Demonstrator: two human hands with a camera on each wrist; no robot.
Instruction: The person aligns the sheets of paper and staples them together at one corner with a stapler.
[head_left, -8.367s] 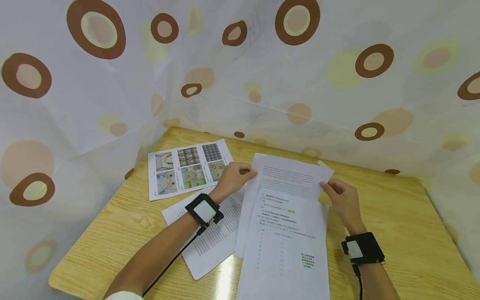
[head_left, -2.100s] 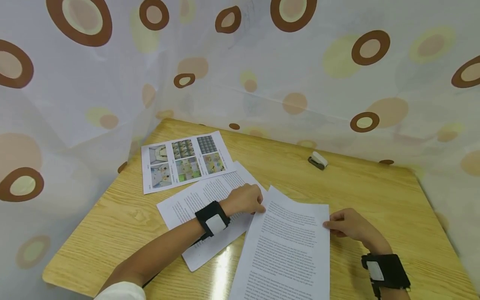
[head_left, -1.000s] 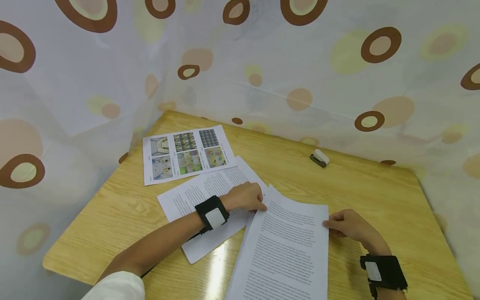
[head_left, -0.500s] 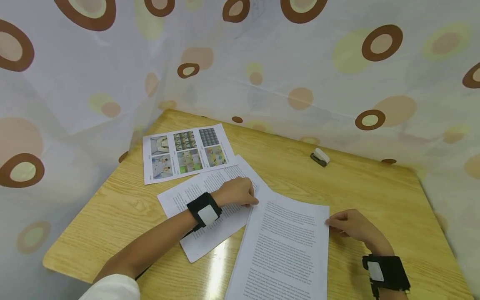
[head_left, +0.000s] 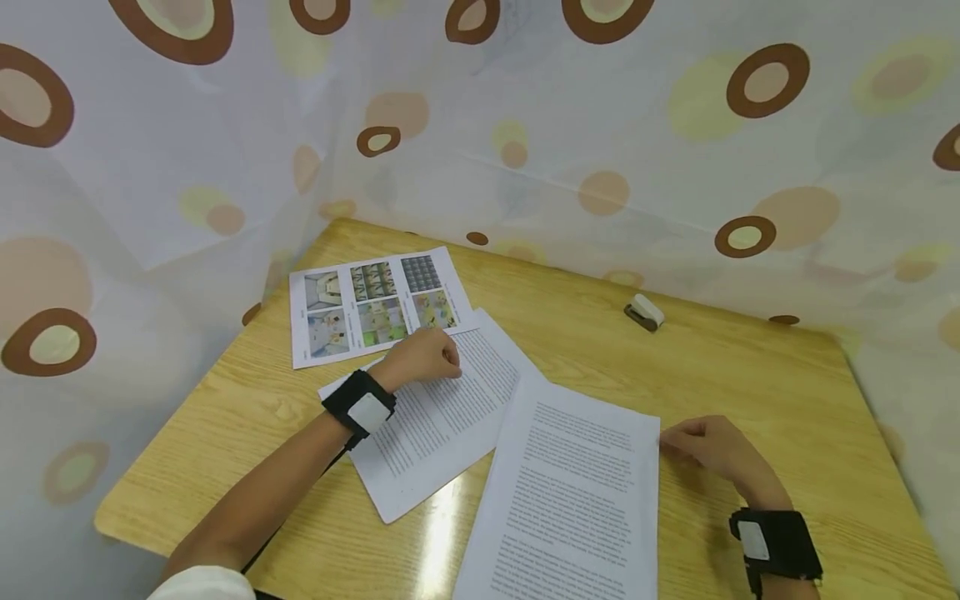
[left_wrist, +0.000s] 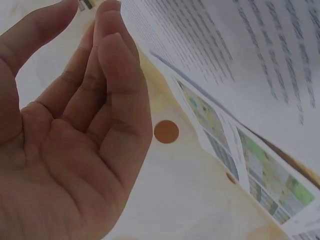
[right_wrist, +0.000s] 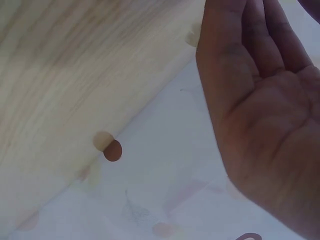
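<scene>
My left hand (head_left: 420, 357) is over a printed text sheet (head_left: 480, 400), its fingers loosely curled with nothing between them. The left wrist view shows that palm (left_wrist: 65, 150) bare, with the text beyond it. My right hand (head_left: 708, 446) is at the right edge of a stack of printed papers (head_left: 570, 500), fingertips at or against the edge. In the right wrist view its fingers look fairly straight, but the tips are out of frame. The stack overlaps the text sheet's right corner. A sheet of colour pictures (head_left: 375, 304) lies farther back, meeting the text sheet.
A small white and black stapler (head_left: 643, 312) sits toward the back right of the wooden table (head_left: 787, 392). A patterned curtain (head_left: 525, 108) hangs along the back and sides. Black bands with white patches (head_left: 371, 411) are on both wrists.
My left hand has let go of the paper stack's upper left corner and moved left and back over the text sheet. My right hand has stayed at the right edge.
</scene>
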